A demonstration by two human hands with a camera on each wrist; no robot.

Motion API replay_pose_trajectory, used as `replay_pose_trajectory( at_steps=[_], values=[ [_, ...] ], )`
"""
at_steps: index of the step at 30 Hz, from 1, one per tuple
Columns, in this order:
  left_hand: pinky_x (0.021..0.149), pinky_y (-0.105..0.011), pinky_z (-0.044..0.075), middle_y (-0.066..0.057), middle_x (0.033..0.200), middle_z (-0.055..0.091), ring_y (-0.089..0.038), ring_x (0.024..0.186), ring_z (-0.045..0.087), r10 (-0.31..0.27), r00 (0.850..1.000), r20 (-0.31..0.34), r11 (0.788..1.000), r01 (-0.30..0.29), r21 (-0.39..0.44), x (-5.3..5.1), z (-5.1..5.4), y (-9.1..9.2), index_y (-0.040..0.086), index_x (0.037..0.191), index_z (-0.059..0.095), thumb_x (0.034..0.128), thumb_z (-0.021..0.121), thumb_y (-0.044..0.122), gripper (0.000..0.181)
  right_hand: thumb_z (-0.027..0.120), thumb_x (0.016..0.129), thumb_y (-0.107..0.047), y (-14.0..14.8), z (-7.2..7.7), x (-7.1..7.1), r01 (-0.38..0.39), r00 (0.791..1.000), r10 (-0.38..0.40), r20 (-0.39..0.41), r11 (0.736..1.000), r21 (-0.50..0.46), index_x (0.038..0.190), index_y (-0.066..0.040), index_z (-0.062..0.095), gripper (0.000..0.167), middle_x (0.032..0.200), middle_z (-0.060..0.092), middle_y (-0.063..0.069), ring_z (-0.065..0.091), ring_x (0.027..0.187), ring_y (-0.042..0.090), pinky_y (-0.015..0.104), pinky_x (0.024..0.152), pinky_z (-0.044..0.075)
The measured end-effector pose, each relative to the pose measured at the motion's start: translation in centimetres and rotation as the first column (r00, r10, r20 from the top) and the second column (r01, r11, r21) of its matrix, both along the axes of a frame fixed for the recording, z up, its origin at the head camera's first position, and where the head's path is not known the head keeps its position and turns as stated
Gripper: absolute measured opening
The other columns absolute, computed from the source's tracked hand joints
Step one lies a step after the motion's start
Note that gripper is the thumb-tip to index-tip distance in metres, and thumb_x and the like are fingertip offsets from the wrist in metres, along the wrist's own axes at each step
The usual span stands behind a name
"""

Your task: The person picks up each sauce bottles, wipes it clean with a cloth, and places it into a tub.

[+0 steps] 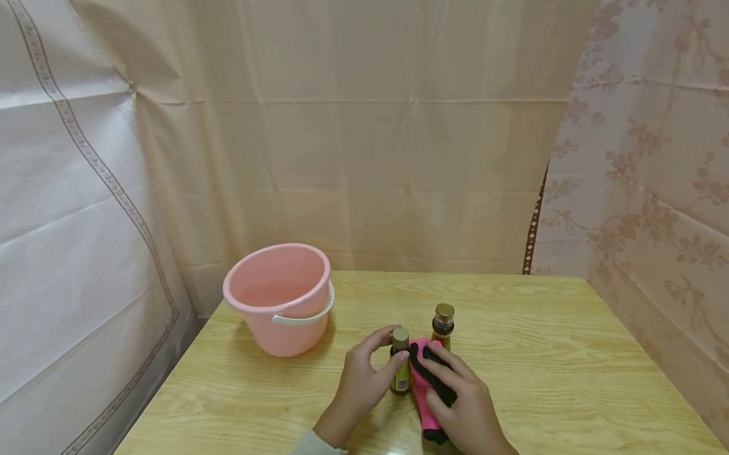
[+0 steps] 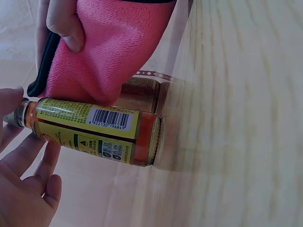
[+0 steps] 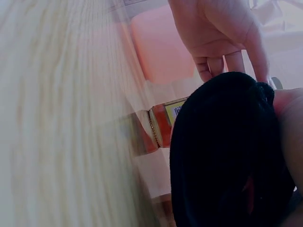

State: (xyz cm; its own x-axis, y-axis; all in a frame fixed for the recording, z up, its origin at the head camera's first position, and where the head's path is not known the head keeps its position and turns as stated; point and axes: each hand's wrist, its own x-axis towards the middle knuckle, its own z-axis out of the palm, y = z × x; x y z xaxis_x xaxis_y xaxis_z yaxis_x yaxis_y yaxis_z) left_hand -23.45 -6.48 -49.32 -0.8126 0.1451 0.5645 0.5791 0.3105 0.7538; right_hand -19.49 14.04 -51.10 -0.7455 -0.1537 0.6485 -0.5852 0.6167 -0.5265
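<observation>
A small glass bottle (image 1: 401, 376) with a gold cap, a yellow label and orange-red contents stands upright on the table. My left hand (image 1: 359, 381) holds it around the neck and cap, thumb on one side and fingers on the other. In the left wrist view, the label of the bottle (image 2: 90, 130) shows a barcode. My right hand (image 1: 469, 405) grips a folded pink cloth (image 1: 421, 397) with black edging and a black side, held against the bottle. The black side of the cloth (image 3: 222, 151) covers much of the right wrist view.
Just behind the cloth stands a second gold-capped bottle (image 1: 443, 320), its lower part hidden. A pink bucket (image 1: 285, 335) with a pale handle (image 1: 307, 319) stands at the table's left. Beige curtains (image 1: 373, 154) hang behind the wooden table (image 1: 576, 369).
</observation>
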Motion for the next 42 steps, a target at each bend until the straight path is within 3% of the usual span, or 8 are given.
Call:
replay_pose_trajectory(
  at_steps=[3, 6, 10, 14, 21, 30, 37, 42],
  values=[
    [0.105, -0.054, 0.050, 0.011, 0.121, 0.074, -0.016, 0.117, 0.069, -0.003, 1.000, 0.001, 1.000, 0.003, 0.000, -0.02, -0.06, 0.01, 0.028, 0.136, 0.065, 0.0999, 0.070, 0.034, 0.037, 0.081, 0.078, 0.004, -0.04, 0.15, 0.05, -0.010, 1.000, 0.010, -0.013, 1.000, -0.009, 0.131, -0.029, 0.072, 0.063, 0.150, 0.058, -0.002, 0.061, 0.132, 0.025, 0.005, 0.103, 0.037],
    [0.104, -0.052, 0.051, 0.009, 0.122, 0.074, -0.016, 0.118, 0.069, -0.006, 1.000, -0.002, 1.000, 0.006, -0.009, -0.06, -0.12, -0.01, 0.022, 0.136, 0.066, 0.1008, 0.069, 0.034, 0.037, 0.081, 0.078, 0.003, -0.08, 0.18, 0.13, -0.007, 1.000, 0.007, -0.002, 1.000, -0.003, 0.131, -0.030, 0.072, 0.063, 0.150, 0.058, -0.003, 0.061, 0.132, 0.024, 0.008, 0.103, 0.040],
    [0.105, -0.051, 0.051, 0.007, 0.122, 0.075, -0.017, 0.119, 0.069, -0.011, 1.000, 0.004, 1.000, 0.011, -0.011, -0.07, -0.11, -0.05, 0.019, 0.136, 0.066, 0.1015, 0.068, 0.034, 0.038, 0.083, 0.079, -0.002, -0.09, 0.06, 0.11, 0.017, 0.999, -0.018, 0.041, 0.999, 0.033, 0.129, -0.031, 0.074, 0.059, 0.150, 0.058, -0.006, 0.061, 0.133, 0.021, 0.029, 0.098, 0.055],
    [0.105, -0.051, 0.051, 0.007, 0.122, 0.075, -0.017, 0.119, 0.069, -0.012, 1.000, 0.018, 1.000, 0.012, -0.006, -0.06, -0.09, -0.10, 0.022, 0.136, 0.066, 0.1014, 0.068, 0.034, 0.036, 0.084, 0.079, -0.003, -0.10, 0.05, 0.01, 0.013, 0.997, -0.017, 0.077, 0.999, 0.050, 0.127, -0.029, 0.075, 0.055, 0.148, 0.059, -0.004, 0.061, 0.132, 0.023, 0.044, 0.095, 0.058],
    [0.105, -0.049, 0.052, 0.006, 0.123, 0.075, -0.018, 0.120, 0.069, -0.018, 0.999, 0.046, 1.000, 0.019, -0.005, 0.06, 0.10, -0.23, 0.021, 0.137, 0.065, 0.1020, 0.067, 0.035, 0.038, 0.084, 0.079, -0.005, -0.15, 0.09, 0.00, 0.013, 0.993, -0.020, 0.116, 0.998, 0.064, 0.125, -0.029, 0.076, 0.052, 0.147, 0.060, -0.004, 0.062, 0.131, 0.023, 0.045, 0.095, 0.057],
    [0.105, -0.047, 0.050, 0.012, 0.121, 0.074, -0.014, 0.121, 0.067, -0.008, 0.997, 0.071, 1.000, 0.008, 0.014, 0.09, 0.24, -0.23, 0.028, 0.134, 0.067, 0.1011, 0.068, 0.034, 0.034, 0.085, 0.080, -0.007, -0.13, -0.15, -0.14, 0.014, 0.986, -0.031, 0.165, 0.995, 0.103, 0.124, -0.029, 0.077, 0.050, 0.147, 0.061, -0.005, 0.060, 0.132, 0.020, 0.044, 0.095, 0.057],
    [0.102, -0.046, 0.049, 0.012, 0.129, 0.067, -0.013, 0.124, 0.062, 0.020, 0.998, 0.054, 1.000, -0.019, -0.011, 0.14, 0.25, -0.24, 0.029, 0.134, 0.068, 0.1007, 0.069, 0.035, 0.034, 0.083, 0.082, -0.008, -0.16, -0.25, -0.19, 0.008, 0.972, -0.038, 0.232, 0.992, 0.129, 0.124, -0.028, 0.077, 0.047, 0.148, 0.060, -0.002, 0.060, 0.133, 0.023, 0.047, 0.100, 0.054],
    [0.102, -0.045, 0.046, 0.012, 0.131, 0.064, -0.013, 0.124, 0.060, 0.024, 0.996, 0.084, 1.000, -0.025, 0.006, 0.30, 0.34, -0.23, 0.035, 0.134, 0.066, 0.0994, 0.071, 0.036, 0.035, 0.082, 0.083, -0.009, -0.12, -0.14, -0.19, 0.000, 0.958, -0.043, 0.283, 0.989, 0.150, 0.125, -0.028, 0.076, 0.046, 0.150, 0.058, -0.001, 0.057, 0.136, 0.025, 0.050, 0.104, 0.052]
  ],
)
